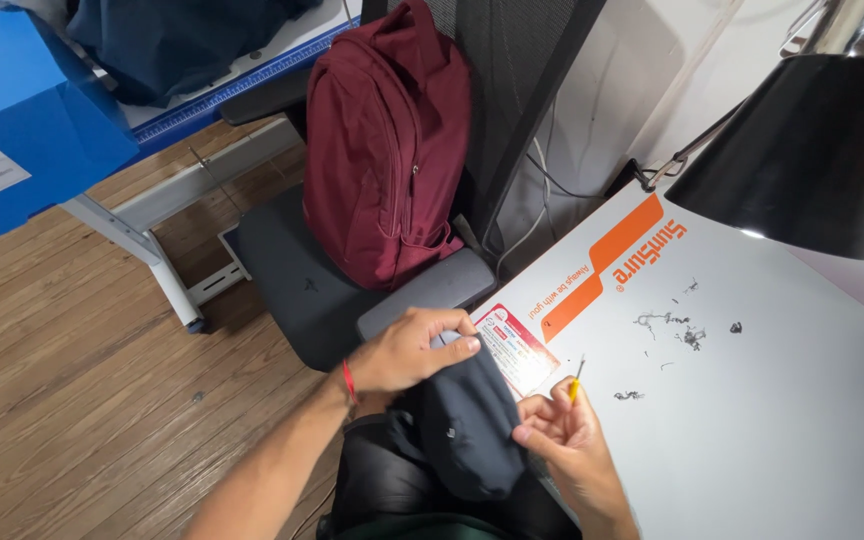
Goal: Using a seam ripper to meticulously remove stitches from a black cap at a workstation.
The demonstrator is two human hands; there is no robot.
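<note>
Gripping a folded piece of dark navy fabric (467, 425), your left hand (407, 352) curls closed over its top edge, thumb pressed along the cloth. Fabric sits in your lap, at the near edge of the white table (752, 420), hanging down between both hands.

Your right hand (564, 430) is closed too: fingers pinch the cloth's right side, and the same hand carries a small yellow-handled tool (575, 380) with a thin metal tip pointing up. Looks like a seam ripper, though too small to be sure.

Progress, judged from what lies about: short dark thread clippings (667, 335) are scattered on the table beyond your right hand, so some picking at stitches seems done. How much of the seam is left, you cannot tell; the worked edge is hidden in the fold.

Around you: a red-and-white card (517, 350) lies on the table just behind the fabric, a black lamp shade (807, 150) hangs over the far corner, and a maroon backpack (387, 150) rests upright on a grey chair (292, 280) to your left.
</note>
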